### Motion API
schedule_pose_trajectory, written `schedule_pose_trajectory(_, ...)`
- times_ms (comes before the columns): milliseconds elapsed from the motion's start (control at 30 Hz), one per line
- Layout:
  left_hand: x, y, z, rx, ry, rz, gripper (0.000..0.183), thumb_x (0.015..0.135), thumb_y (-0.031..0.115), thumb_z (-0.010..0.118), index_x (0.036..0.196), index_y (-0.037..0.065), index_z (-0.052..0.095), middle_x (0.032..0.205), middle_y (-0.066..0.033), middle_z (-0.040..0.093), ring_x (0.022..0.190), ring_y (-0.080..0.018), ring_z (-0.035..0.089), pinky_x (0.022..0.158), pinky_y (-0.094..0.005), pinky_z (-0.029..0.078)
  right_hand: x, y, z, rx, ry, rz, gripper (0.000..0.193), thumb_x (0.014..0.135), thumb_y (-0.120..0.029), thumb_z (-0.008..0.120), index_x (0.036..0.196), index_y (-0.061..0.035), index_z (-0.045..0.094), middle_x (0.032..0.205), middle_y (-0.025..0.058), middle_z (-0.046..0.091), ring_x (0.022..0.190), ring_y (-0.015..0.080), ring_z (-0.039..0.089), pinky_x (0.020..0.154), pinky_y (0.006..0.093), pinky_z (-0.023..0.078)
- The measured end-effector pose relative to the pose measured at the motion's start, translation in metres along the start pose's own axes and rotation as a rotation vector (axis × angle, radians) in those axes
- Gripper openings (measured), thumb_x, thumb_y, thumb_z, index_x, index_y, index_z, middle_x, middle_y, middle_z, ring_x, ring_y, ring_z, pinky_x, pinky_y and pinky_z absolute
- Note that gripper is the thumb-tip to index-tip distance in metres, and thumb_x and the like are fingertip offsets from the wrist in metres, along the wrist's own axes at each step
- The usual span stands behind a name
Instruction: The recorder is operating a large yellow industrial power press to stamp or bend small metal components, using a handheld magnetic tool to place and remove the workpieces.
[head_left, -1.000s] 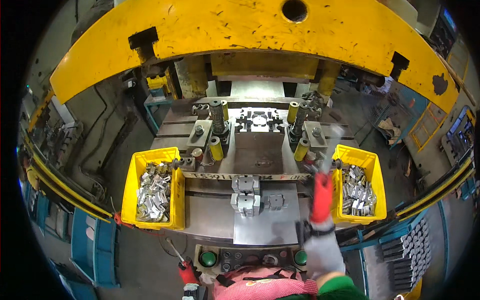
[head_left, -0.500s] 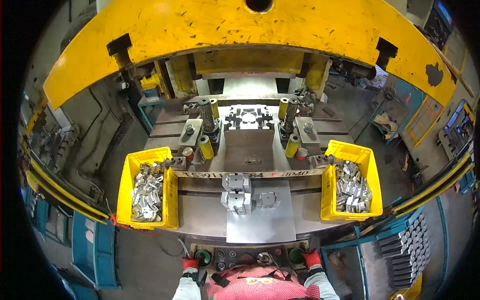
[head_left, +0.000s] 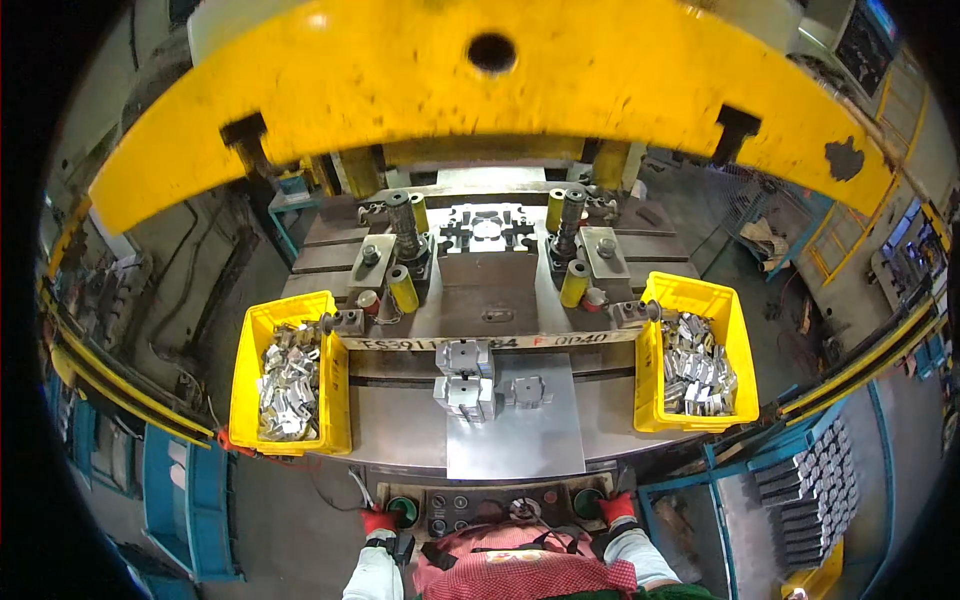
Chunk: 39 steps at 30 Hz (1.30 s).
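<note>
My left hand, in a red glove, rests beside a green round button at the left end of a control panel. At the panel's right end, my right hand, also red-gloved, is next to another green button. The fingers of both hands are too small and partly hidden to make out. Beyond the panel, stacked metal blanks and a single metal piece lie on a grey sheet. Farther off is a die between guide posts, under a yellow press ram.
A yellow bin of small metal parts stands at the left of the press bed, and a similar yellow bin at the right. Blue racks flank me; the right rack carries rows of metal pieces.
The yellow press ram has come down nearer the die. My view has shifted slightly; both hands stay beside the green buttons, and the stacked blanks have not moved.
</note>
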<state>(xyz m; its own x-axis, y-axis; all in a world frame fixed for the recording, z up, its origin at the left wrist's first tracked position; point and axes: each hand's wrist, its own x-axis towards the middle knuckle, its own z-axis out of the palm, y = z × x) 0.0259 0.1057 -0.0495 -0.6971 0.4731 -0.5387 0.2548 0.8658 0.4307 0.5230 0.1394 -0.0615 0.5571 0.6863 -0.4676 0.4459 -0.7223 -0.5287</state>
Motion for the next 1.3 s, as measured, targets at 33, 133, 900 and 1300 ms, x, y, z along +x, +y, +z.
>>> schedule_pose_trajectory(33, 0.008, -0.004, 0.005, -0.041, 0.024, 0.020, 0.105, 0.046, 0.032, 0.076, 0.121, -0.003, 0.012, 0.120, -0.0170, 0.037, 0.112, -0.0237, 0.036, 0.090, -0.0328, 0.031, -0.001, 0.000, -0.001, 0.000, 0.006, 0.003, 0.071, 0.048, -0.025, 0.076, 0.101, 0.0029, 0.037, 0.100, 0.0208, 0.053, 0.095, 0.0298, 0.051, 0.078, 0.0337, 0.042)
schedule_pose_trajectory(133, 0.020, -0.023, 0.009, -0.214, 0.069, 0.039, 0.107, 0.041, 0.024, 0.079, 0.120, -0.003, 0.012, 0.120, -0.0173, 0.037, 0.110, -0.0231, 0.037, 0.089, -0.0326, 0.033, -0.012, -0.015, -0.005, -0.005, -0.011, 0.008, 0.073, 0.049, -0.026, 0.076, 0.103, 0.0036, 0.036, 0.101, 0.0208, 0.053, 0.095, 0.0288, 0.051, 0.078, 0.0337, 0.042)
schedule_pose_trajectory(900, 0.010, -0.132, -0.060, -0.911, 0.614, 0.259, 0.026, 0.075, 0.034, 0.054, 0.086, 0.012, 0.050, 0.055, 0.0005, 0.043, 0.042, -0.0115, 0.039, 0.034, -0.0276, 0.031, 0.011, -0.027, -0.071, 0.892, 0.708, -0.150, 0.056, 0.074, -0.021, 0.057, 0.117, 0.0037, 0.031, 0.110, 0.0168, 0.046, 0.093, 0.0250, 0.048, 0.075, 0.0346, 0.042)
schedule_pose_trajectory(1300, -0.129, 0.408, -0.157, -0.612, -0.506, 0.811, 0.026, 0.076, 0.027, 0.058, 0.093, 0.009, 0.053, 0.067, 0.0037, 0.051, 0.058, -0.0039, 0.046, 0.048, -0.0194, 0.039, -0.029, -0.437, -0.115, 0.438, -0.188, -1.102, 0.045, 0.071, -0.022, 0.058, 0.109, -0.0033, 0.043, 0.085, 0.0083, 0.057, 0.076, 0.0193, 0.054, 0.068, 0.0303, 0.041)
